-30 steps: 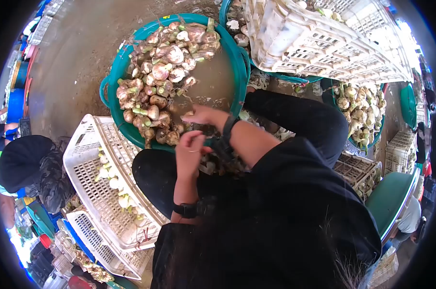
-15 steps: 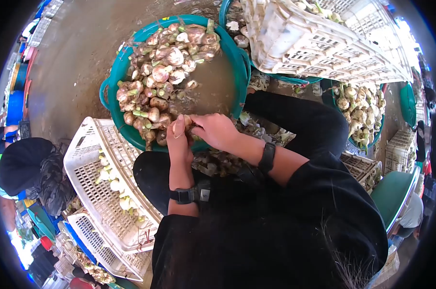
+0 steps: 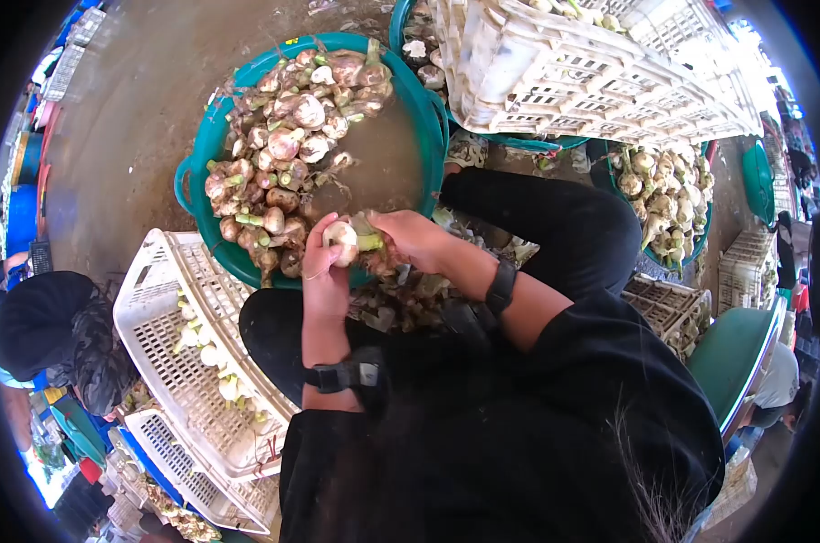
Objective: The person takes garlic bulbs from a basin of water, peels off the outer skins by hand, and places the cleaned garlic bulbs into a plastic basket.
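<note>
A pale garlic bulb with a green stem is held over the near rim of a teal tub. My left hand is closed round the bulb, its thumb along the side. At the stem end, the fingers of my right hand are closed on the stem and some loose, brownish outer skin. Inside the tub, unpeeled muddy garlic bulbs are heaped to the left, and murky water shows on the right. Stripped skins lie below my hands, between my legs.
A white crate holding peeled garlic bulbs stands to my left. At upper right, a large white crate rests over another tub. Farther right is a tub of garlic bulbs. Another person sits at far left.
The bulb has turned and come into plain view between my hands, white with its green stem toward the right hand. The whole view has shifted slightly left.
</note>
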Demonstrator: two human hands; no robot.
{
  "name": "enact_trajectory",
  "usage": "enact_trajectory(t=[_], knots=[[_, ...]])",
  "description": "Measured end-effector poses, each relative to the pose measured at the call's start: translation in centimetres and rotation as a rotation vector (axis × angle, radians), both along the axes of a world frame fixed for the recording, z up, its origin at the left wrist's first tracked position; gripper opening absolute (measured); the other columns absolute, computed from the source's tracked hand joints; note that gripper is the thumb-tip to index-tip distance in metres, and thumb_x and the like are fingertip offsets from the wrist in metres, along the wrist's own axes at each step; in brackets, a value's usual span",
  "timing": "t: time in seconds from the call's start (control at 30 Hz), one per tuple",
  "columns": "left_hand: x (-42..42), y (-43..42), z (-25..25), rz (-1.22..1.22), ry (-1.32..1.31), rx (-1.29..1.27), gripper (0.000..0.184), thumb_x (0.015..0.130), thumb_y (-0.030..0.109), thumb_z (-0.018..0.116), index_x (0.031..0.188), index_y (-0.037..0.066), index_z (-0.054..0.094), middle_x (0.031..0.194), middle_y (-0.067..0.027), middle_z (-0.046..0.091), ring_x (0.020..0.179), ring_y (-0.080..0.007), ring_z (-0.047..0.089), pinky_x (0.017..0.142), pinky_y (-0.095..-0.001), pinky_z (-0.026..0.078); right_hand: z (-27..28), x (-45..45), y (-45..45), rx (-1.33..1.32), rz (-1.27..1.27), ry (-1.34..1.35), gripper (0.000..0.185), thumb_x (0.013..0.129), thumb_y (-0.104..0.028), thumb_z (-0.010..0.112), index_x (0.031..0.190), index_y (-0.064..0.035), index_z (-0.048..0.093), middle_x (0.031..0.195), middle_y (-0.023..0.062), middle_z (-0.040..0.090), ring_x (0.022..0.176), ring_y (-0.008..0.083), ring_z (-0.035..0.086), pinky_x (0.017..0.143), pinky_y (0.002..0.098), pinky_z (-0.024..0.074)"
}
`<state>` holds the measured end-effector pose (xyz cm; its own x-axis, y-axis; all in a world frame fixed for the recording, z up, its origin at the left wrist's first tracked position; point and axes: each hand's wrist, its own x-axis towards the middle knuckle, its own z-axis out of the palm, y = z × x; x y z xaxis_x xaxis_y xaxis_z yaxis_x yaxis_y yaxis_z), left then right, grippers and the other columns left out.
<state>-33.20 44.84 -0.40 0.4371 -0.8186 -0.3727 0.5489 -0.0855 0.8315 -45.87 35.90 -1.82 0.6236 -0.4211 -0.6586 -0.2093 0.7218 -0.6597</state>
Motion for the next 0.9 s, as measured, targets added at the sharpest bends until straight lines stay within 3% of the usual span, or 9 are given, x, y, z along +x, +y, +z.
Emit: enact_trajectory(t=[0.1,0.17,0.37,0.5,0.6,0.7,0.73,0.87,0.9], knots=[[1.5,0.6,0.8,-0.215,0.007,0.141,0.052,0.077,0.022,0.058,0.123,0.002,0.045,0.109,-0.0082,0.053,0.094,-0.0170,0.054,0.081,-0.0273,0.044,-1.0,-0.5,0.9,-0.227,0.025,-0.141,0.028,0.082,-0.029,0.057,0.077,-0.0014,0.062,0.060,0.0018,0.051,0.046,0.0088,0.040,0.042,0.0286,0.0323],[1.5,0.6,1.0,-0.587,-0.580,0.234,0.049,0.073,0.015,0.062,0.119,0.001,0.050,0.112,-0.0095,0.052,0.101,-0.0156,0.050,0.084,-0.0288,0.042,-0.3,-0.8,0.4,-0.521,0.253,0.169,0.023,0.082,-0.025,0.058,0.079,-0.0021,0.062,0.063,0.0010,0.053,0.050,0.0085,0.043,0.044,0.0276,0.0337],[-0.2,1.1,2.2,-0.485,-1.482,-0.127,0.047,0.068,-0.003,0.061,0.114,0.001,0.052,0.114,-0.0186,0.054,0.108,-0.0329,0.051,0.094,-0.0351,0.038,-0.7,-0.6,0.0,0.118,-0.100,-0.035,0.018,0.086,-0.016,0.052,0.086,0.0003,0.060,0.076,0.0053,0.062,0.059,0.0131,0.056,0.048,0.0261,0.0417],[-1.1,1.5,-0.4,-0.183,-0.670,0.043,0.026,0.082,0.004,0.054,0.109,0.002,0.054,0.119,-0.0151,0.051,0.108,-0.0281,0.050,0.092,-0.0376,0.041,1.0,-1.2,0.8,0.242,-0.389,-0.450,0.019,0.090,-0.016,0.047,0.093,-0.0001,0.058,0.085,0.0041,0.061,0.076,0.0107,0.057,0.064,0.0243,0.0453],[-0.8,0.8,-1.5,0.319,0.484,0.085,0.028,0.087,0.028,0.053,0.107,0.009,0.051,0.102,-0.0073,0.058,0.084,-0.0192,0.058,0.067,-0.0301,0.051,2.0,-4.5,1.4,-0.495,0.186,-0.309,0.020,0.090,-0.018,0.047,0.099,-0.0020,0.057,0.090,-0.0010,0.057,0.079,0.0046,0.049,0.073,0.0240,0.0427],[1.9,2.6,-4.2,0.267,0.922,-0.002,0.025,0.089,0.031,0.049,0.103,0.010,0.052,0.097,-0.0035,0.058,0.076,-0.0163,0.057,0.055,-0.0264,0.048,2.8,-7.7,-0.1,-0.406,-0.248,-0.657,0.025,0.087,-0.021,0.052,0.102,-0.0018,0.055,0.097,0.0059,0.059,0.089,0.0126,0.055,0.082,0.0290,0.0424],[2.0,2.3,-3.3,0.274,0.872,0.068,0.025,0.089,0.032,0.046,0.099,0.011,0.055,0.086,-0.0021,0.058,0.066,-0.0157,0.054,0.051,-0.0258,0.045,4.3,-8.3,-0.8,-0.238,-0.400,-0.643,0.025,0.086,-0.023,0.051,0.100,-0.0018,0.052,0.100,0.0123,0.059,0.095,0.0246,0.056,0.086,0.0365,0.0424],[2.3,2.9,0.2,0.479,0.718,0.076,0.025,0.081,0.031,0.045,0.087,0.011,0.058,0.073,-0.0039,0.058,0.061,-0.0185,0.053,0.047,-0.0270,0.043,1.4,-9.3,-2.2,0.275,-0.469,-0.883,0.029,0.080,-0.026,0.054,0.097,-0.0032,0.053,0.092,0.0101,0.058,0.085,0.0252,0.056,0.072,0.0379,0.0458],[3.8,4.4,0.5,0.520,0.798,-0.009,0.021,0.080,0.029,0.048,0.084,0.011,0.058,0.074,-0.0041,0.058,0.060,-0.0192,0.052,0.046,-0.0267,0.042,0.0,-10.3,-2.4,0.327,-0.392,-0.618,0.025,0.081,-0.025,0.052,0.094,-0.0038,0.055,0.085,0.0090,0.058,0.081,0.0234,0.057,0.070,0.0369,0.0464]])
